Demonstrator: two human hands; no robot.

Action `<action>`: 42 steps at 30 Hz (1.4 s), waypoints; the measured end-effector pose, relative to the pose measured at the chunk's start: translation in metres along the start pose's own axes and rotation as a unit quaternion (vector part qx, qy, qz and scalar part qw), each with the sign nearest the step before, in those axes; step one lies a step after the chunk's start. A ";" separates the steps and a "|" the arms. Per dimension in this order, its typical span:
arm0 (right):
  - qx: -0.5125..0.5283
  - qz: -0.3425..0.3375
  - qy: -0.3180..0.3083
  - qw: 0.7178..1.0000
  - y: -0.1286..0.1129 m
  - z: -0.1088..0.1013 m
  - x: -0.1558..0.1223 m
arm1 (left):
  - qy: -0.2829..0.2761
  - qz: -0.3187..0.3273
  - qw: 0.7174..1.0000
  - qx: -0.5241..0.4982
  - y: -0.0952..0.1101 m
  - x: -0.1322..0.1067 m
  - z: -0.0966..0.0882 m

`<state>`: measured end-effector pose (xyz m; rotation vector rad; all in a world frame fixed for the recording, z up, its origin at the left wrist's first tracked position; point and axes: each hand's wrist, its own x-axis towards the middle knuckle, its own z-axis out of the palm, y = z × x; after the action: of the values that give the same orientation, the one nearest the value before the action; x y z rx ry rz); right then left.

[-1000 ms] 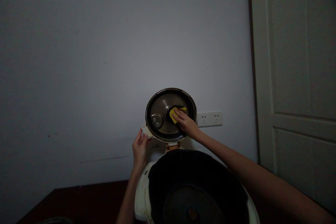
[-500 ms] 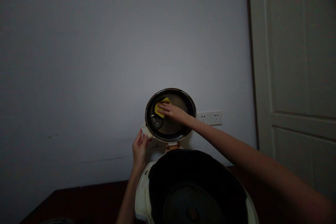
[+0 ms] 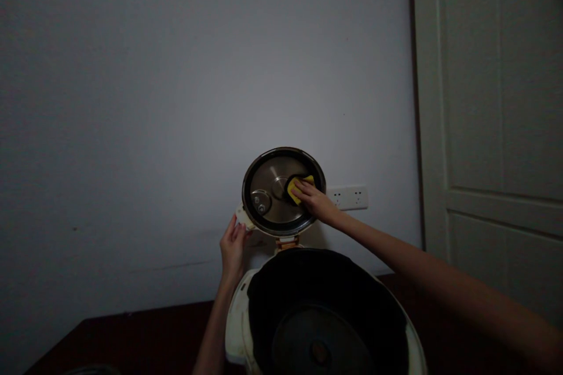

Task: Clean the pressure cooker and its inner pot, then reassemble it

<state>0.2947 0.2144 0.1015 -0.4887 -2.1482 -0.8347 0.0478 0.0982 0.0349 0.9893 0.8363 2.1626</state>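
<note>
A white cooker (image 3: 240,319), dark inside and with no pot in it, stands before me. Its hinged lid (image 3: 272,171) is tipped up, the round metal inner face turned toward me. My left hand (image 3: 233,243) grips the white latch tab at the lid's lower left edge. Against the right part of the inner face, my right hand (image 3: 313,199) presses a yellow cloth (image 3: 295,190) under its fingers. A small round valve part (image 3: 260,205) shows at the lower left of that face.
Behind the lid rises a pale wall (image 3: 176,99) with a power socket (image 3: 352,197) right of the lid. A panelled door (image 3: 484,129) is at the right. The cooker rests on a dark red table (image 3: 145,337); a rim of something round (image 3: 94,370) shows at the bottom left.
My right hand has slid the yellow cloth rightward across the lid's inner face, baring the middle and left. My left hand keeps its hold on the lid's tab.
</note>
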 end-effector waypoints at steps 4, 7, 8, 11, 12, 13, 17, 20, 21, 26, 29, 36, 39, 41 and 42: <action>0.004 -0.040 -0.051 0.998 -0.020 0.008 -0.003 | 0.004 0.008 1.000 -0.003 -0.001 0.001 0.001; 0.009 -0.066 -0.063 0.996 -0.030 0.007 0.011 | 0.007 0.006 1.000 -0.002 -0.001 0.001 0.001; 0.012 -0.073 -0.064 0.995 -0.033 0.006 0.017 | 0.010 0.005 1.000 -0.001 -0.001 0.001 0.002; 0.026 -0.073 -0.043 0.996 -0.034 0.005 0.036 | 0.013 0.009 1.000 0.004 0.000 0.000 0.002; 0.032 -0.065 -0.030 0.997 -0.032 0.005 0.041 | 0.013 0.010 1.000 0.006 0.001 0.000 0.002; 0.039 -0.053 -0.014 0.998 -0.029 0.005 0.045 | 0.013 0.010 1.000 0.008 0.001 0.000 0.002; 0.063 -0.005 0.041 0.997 -0.013 0.006 0.047 | 0.014 0.005 1.000 0.016 0.002 -0.001 0.002; 0.070 0.006 0.054 0.996 -0.004 0.008 0.032 | 0.019 0.007 1.000 0.018 0.002 0.000 0.002; 0.068 0.006 0.053 0.996 -0.004 0.009 0.026 | 0.020 0.008 1.000 0.019 0.002 0.000 0.002; 0.031 -0.064 -0.003 0.997 -0.020 0.011 0.018 | 0.017 0.008 1.000 0.014 0.001 0.001 0.002; 0.011 -0.105 -0.032 0.994 -0.035 0.008 0.042 | 0.011 0.009 1.000 0.017 -0.001 0.003 0.000; -0.004 -0.092 -0.013 0.996 -0.025 -0.008 0.102 | 0.006 -0.004 1.000 0.010 0.000 0.002 0.000; -0.004 -0.050 0.016 0.999 -0.009 -0.014 0.094 | 0.009 -0.010 1.000 0.007 0.002 0.000 0.001; -0.001 -0.008 0.038 0.999 -0.001 -0.016 0.080 | 0.010 -0.009 1.000 0.006 0.002 0.001 0.000; 0.002 0.009 0.046 0.999 0.002 -0.016 0.071 | 0.011 -0.008 1.000 0.009 0.001 0.002 -0.001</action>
<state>0.2590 0.2095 0.1645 -0.4596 -2.0573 -0.8274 0.0462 0.0987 0.0358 0.9651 0.8718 2.1596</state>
